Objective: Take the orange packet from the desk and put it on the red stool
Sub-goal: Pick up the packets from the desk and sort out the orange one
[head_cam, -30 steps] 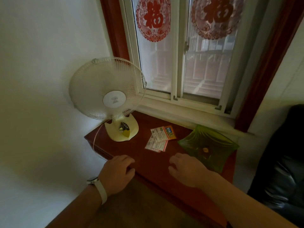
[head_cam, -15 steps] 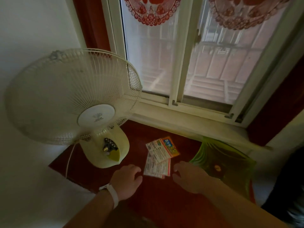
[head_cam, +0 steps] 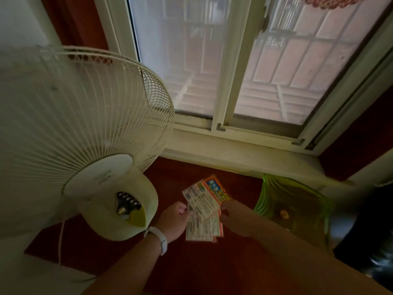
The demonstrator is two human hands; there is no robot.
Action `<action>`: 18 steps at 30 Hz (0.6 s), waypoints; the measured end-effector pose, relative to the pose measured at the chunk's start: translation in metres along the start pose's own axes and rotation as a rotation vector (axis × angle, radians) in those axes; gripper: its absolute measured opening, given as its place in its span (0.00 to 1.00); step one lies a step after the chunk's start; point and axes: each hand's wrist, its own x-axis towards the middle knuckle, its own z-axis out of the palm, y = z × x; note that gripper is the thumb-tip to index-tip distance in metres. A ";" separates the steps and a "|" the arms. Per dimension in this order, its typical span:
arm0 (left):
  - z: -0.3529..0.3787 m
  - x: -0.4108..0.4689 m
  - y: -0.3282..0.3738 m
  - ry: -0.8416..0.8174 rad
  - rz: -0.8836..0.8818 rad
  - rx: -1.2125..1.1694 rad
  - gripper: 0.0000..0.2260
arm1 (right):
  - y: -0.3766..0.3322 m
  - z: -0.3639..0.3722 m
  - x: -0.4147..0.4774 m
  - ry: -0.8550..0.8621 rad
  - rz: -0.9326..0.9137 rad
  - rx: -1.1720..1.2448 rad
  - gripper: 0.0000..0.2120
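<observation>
1. The right hand (head_cam: pixel 235 218) reaches in from the near side, its fingers at the lower right corner of the orange packet (head_cam: pixel 209 196). They look to be closing on that edge, but the blur keeps me from telling whether they really pinch it.
2. The left hand (head_cam: pixel 174 222), a white band on its wrist, comes at the packets from the other side, fingertips at the left edge. I cannot tell whether it grips anything or only steadies the pile.
3. The orange packet lies on the dark red desk (head_cam: pixel 212 269), on top of a second packet (head_cam: pixel 204 228) with a red border, and overlaps it.
4. By my reckoning the task is just starting: the packet is not lifted clear, and the red stool is nowhere in sight, so the whole carry and the setting down remain.
5. To the right stands a green glass dish (head_cam: pixel 274 192); one small yellowish thing (head_cam: pixel 284 214) sits in it, too blurred to name.
6. A white fan (head_cam: pixel 85 124) stands at the left, just beside the packets.
</observation>
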 end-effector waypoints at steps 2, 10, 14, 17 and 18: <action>0.006 0.010 0.004 -0.021 -0.032 -0.046 0.08 | 0.004 0.004 0.018 -0.011 0.034 0.044 0.14; 0.027 0.058 0.010 -0.010 -0.330 -0.425 0.16 | 0.018 0.004 0.083 -0.019 0.132 0.125 0.19; 0.042 0.084 -0.004 0.035 -0.476 -0.558 0.19 | 0.053 0.030 0.131 -0.054 0.167 0.199 0.27; 0.045 0.093 0.004 0.062 -0.532 -0.654 0.14 | 0.040 0.020 0.134 -0.045 0.220 0.219 0.22; 0.045 0.096 0.005 0.069 -0.547 -0.672 0.12 | 0.039 0.019 0.137 -0.035 0.238 0.226 0.19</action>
